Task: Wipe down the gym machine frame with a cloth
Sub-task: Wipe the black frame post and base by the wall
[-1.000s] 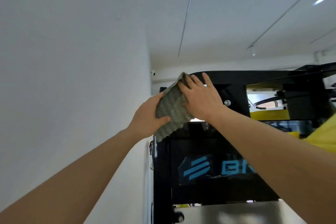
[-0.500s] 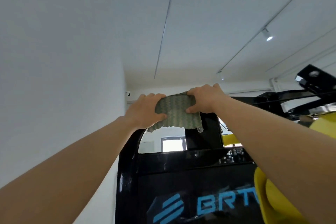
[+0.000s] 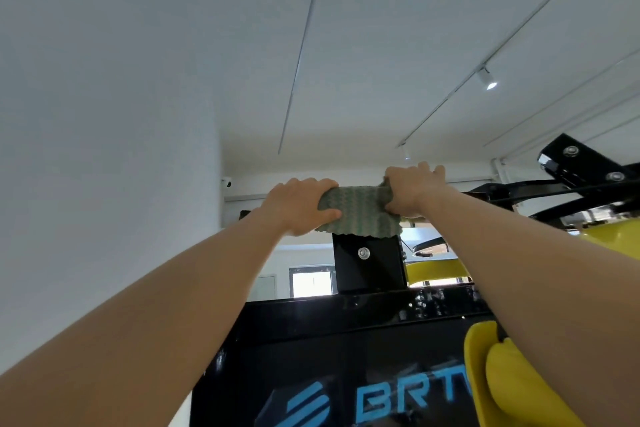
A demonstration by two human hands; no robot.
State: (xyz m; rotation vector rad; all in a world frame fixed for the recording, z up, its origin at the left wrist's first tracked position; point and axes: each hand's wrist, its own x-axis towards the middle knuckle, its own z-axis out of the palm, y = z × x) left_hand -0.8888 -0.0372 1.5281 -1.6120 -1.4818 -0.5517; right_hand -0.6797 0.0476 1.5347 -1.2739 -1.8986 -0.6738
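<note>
A grey-green ribbed cloth (image 3: pixel 360 210) is draped over the top of the black gym machine frame (image 3: pixel 369 267), above a silver bolt. My left hand (image 3: pixel 298 206) grips the cloth's left end, fingers curled over the top and thumb underneath. My right hand (image 3: pixel 410 189) grips its right end with fingers wrapped over the frame's top. The frame's glossy black panel with blue lettering (image 3: pixel 346 374) fills the view below my arms. Whatever is on top of the frame is hidden by the cloth and hands.
A white wall (image 3: pixel 104 149) runs close on the left, with a small camera (image 3: pixel 227 183) in its corner. Yellow machine parts (image 3: pixel 512 374) sit at lower right under my right forearm. A black bolted bracket (image 3: pixel 581 163) and arms stretch off to the right. The ceiling is just overhead.
Both hands carried the cloth from the frame's upper left corner up onto its top edge and spread it there. Since half a second ago they sit further apart, with the cloth stretched wider.
</note>
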